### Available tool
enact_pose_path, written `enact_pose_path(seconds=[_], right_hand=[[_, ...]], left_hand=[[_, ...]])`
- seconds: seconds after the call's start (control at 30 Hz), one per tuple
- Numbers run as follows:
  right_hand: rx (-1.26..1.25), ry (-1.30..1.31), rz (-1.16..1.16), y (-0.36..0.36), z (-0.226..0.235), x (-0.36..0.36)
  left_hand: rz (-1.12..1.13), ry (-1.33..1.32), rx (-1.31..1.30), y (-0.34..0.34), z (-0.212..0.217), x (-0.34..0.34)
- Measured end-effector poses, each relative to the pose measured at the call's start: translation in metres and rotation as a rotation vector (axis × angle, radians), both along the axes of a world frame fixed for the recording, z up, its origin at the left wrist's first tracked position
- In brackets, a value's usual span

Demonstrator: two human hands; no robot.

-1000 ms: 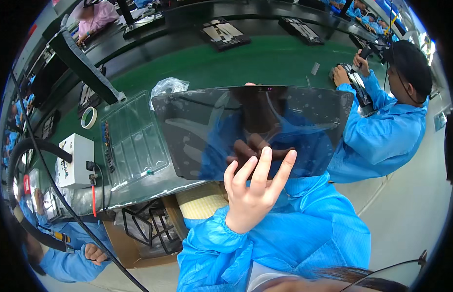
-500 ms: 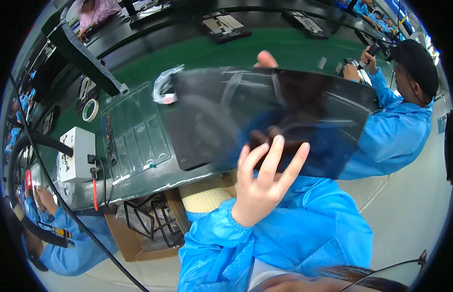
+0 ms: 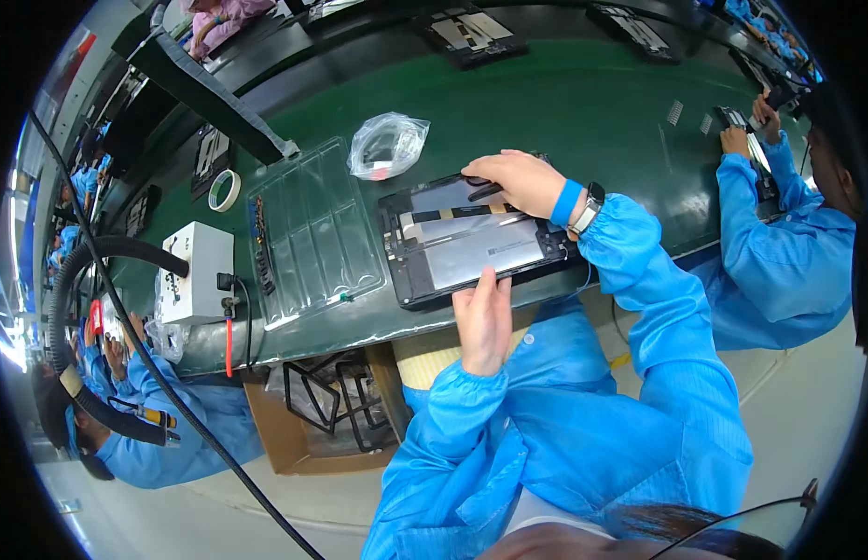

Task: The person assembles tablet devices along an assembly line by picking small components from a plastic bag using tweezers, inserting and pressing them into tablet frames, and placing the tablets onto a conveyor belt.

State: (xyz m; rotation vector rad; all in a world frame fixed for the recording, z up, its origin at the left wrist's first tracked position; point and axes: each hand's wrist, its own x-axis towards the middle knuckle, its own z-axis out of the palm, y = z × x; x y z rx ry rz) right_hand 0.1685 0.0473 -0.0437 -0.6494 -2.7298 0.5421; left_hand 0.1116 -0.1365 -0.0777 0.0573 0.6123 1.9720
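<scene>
An opened tablet [image 3: 480,261] lies on the bench near its front edge, its inside facing up, with a silver battery and dark strips showing. My left hand [image 3: 485,327] is at the tablet's near edge, its fingertips closed on the rim; part of the grip is hidden beneath. Over the tablet's far right part is my right hand [image 3: 527,184], wearing a blue band and a watch. Its fingers are curled round a slim dark object [image 3: 483,191] that I cannot make out.
Left of the tablet lie a clear plastic tray [image 3: 312,238], a bagged item [image 3: 389,147], a tape roll [image 3: 225,190] and a white box [image 3: 199,271] with cables. A cardboard box [image 3: 294,457] of black frames stands below the bench. A co-worker [image 3: 779,252] sits at right.
The tablet was held up with its dark glossy face showing and my left hand spread against it. It now lies on the bench, inside up, and my right hand has come over it.
</scene>
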Motion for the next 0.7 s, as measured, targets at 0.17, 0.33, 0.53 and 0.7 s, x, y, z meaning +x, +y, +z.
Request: enact_pose_path(seconds=[0.17, 0.33, 0.53, 0.7], right_hand=[[0.303, 0.17, 0.051, 0.007, -0.005, 0.019], [-0.103, 0.328, -0.474, -0.034, 0.023, 0.085], [-0.235, 0.357, -0.592, -0.066, -0.024, 0.105], [-1.078, 1.024, -0.72, -0.074, -0.012, 0.154]], left_hand=[[-0.84, 0.753, -0.322, -0.04, 0.028, -0.071], [-0.098, 1.26, -0.681, -0.078, 0.024, -0.11], [-0.244, 1.216, -0.643, -0.058, 0.022, -0.092], [-0.219, 1.138, -0.273, -0.045, 0.045, -0.067]])
